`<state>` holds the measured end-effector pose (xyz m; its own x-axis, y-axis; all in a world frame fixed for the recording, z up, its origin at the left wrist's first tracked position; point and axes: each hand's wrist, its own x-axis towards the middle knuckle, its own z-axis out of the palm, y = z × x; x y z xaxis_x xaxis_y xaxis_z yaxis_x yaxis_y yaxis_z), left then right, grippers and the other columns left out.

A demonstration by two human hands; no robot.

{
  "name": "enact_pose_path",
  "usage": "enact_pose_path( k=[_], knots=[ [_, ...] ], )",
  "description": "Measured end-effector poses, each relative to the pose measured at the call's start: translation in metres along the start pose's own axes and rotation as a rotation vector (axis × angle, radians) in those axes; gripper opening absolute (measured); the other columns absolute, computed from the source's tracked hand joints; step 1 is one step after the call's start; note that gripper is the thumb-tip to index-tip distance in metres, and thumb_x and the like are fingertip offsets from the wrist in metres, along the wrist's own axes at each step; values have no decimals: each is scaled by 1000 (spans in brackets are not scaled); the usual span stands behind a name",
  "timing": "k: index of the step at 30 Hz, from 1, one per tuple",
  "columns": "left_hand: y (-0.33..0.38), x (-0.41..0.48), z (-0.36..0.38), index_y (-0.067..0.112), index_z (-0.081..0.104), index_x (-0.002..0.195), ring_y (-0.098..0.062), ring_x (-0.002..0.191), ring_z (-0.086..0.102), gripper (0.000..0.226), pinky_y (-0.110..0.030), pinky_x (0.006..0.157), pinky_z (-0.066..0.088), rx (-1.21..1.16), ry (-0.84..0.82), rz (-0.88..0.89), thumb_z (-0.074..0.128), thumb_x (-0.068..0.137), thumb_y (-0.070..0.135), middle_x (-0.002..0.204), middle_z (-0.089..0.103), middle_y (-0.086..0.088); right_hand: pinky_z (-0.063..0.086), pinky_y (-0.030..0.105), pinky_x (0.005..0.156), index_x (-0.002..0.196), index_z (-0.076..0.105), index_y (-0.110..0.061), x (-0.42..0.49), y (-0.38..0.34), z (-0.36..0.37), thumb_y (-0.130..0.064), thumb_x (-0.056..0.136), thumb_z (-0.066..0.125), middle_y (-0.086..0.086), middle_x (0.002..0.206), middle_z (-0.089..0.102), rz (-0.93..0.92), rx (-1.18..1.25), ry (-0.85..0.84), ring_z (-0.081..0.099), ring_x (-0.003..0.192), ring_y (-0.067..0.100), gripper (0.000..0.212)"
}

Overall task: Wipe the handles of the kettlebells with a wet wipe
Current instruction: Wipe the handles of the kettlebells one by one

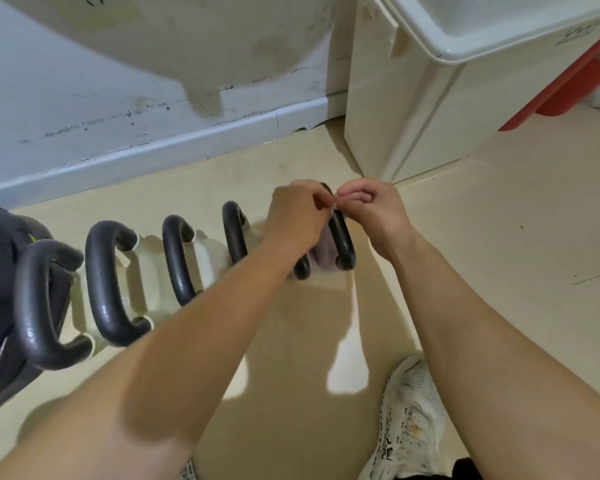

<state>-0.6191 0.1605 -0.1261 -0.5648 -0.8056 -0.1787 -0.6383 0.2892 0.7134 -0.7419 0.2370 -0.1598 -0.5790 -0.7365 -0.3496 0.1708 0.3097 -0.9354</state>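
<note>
Both hands meet over the rightmost kettlebell handle point(342, 237): left hand point(297, 216) and right hand point(373, 211) are each curled, fingertips pinched on a small white scrap between them, judged to be the wet wipe point(334, 206); its extent is largely hidden. Four more black handles point(106, 282) stand in a row to the left on the floor point(499, 220), bodies pale.

Assessment: wipe is limp, thin, damp, likely to bunch or tear; hold by its edges and wrap around the bar. Handles are rigid, thick, slightly glossy, possibly slick once wet. Bells appear heavy; unlikely to shift under wiping.
</note>
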Motion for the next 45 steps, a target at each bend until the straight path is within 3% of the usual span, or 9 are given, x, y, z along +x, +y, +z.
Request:
enact_pose_path(
  k=[6, 13, 18, 24, 28, 35, 40, 42, 45],
  knots=[
    [-5, -61, 35, 23, 70, 89, 6, 71, 58, 2, 0, 64, 38, -96, 39, -150, 71, 87, 21, 77, 63, 18, 58, 27, 80, 85, 66, -10, -57, 34, -18, 17, 79, 70, -5, 65, 71, 92, 108, 36, 69, 69, 11, 28],
    [-1, -91, 79, 15, 70, 100, -11, 86, 62, 12, -19, 80, 46, -296, 246, -419, 63, 91, 13, 96, 71, 2, 53, 31, 78, 78, 57, -13, -78, 72, -11, 22, 79, 62, -3, 64, 61, 194, 91, 100, 58, 69, 18, 35],
    [8, -87, 100, 16, 61, 119, -17, 106, 59, 25, -21, 91, 40, -370, 232, -563, 52, 97, 12, 119, 63, -1, 54, 35, 76, 77, 56, -14, -72, 87, -4, 10, 80, 71, 4, 74, 61, 231, -13, 127, 57, 73, 20, 29],
    [8, -91, 93, 17, 68, 100, -13, 89, 61, 15, -19, 79, 41, -448, 252, -598, 58, 93, 8, 94, 66, 5, 56, 31, 75, 98, 62, -8, -84, 78, -11, 15, 86, 55, 11, 87, 71, 338, 152, 66, 65, 80, 22, 26],
    [-1, -97, 82, 20, 72, 95, -16, 92, 64, 13, -22, 80, 46, -478, 208, -691, 65, 89, 11, 102, 71, 2, 54, 40, 88, 107, 64, -13, -97, 65, -11, 5, 87, 56, 10, 93, 70, 411, 186, 90, 62, 87, 24, 28],
    [5, -110, 75, 17, 56, 119, -27, 105, 62, 23, -34, 84, 49, -495, -4, -714, 54, 97, 18, 116, 63, 0, 56, 49, 99, 146, 49, -15, -95, 57, 1, -14, 87, 61, 15, 124, 68, 387, -11, 31, 68, 112, 32, 60],
    [6, -114, 77, 19, 46, 140, -26, 115, 58, 43, -34, 95, 47, -501, -60, -675, 48, 97, 14, 128, 58, -2, 58, 43, 95, 123, 65, -11, -84, 52, 4, -3, 82, 68, 15, 107, 73, 380, -147, 91, 71, 101, 29, 42],
    [5, -113, 78, 19, 53, 131, -28, 112, 61, 35, -42, 99, 49, -495, -78, -673, 50, 95, 18, 124, 62, -4, 59, 44, 91, 102, 67, -12, -80, 55, 2, -3, 75, 70, 17, 102, 73, 420, -162, 130, 71, 96, 33, 28],
    [0, -109, 79, 22, 59, 110, -32, 103, 66, 22, -49, 95, 53, -513, -111, -689, 53, 90, 16, 113, 67, -7, 52, 36, 72, 61, 54, -16, -78, 56, -3, 1, 61, 60, 9, 66, 56, 437, -164, 124, 52, 66, 31, 18]
  ],
)
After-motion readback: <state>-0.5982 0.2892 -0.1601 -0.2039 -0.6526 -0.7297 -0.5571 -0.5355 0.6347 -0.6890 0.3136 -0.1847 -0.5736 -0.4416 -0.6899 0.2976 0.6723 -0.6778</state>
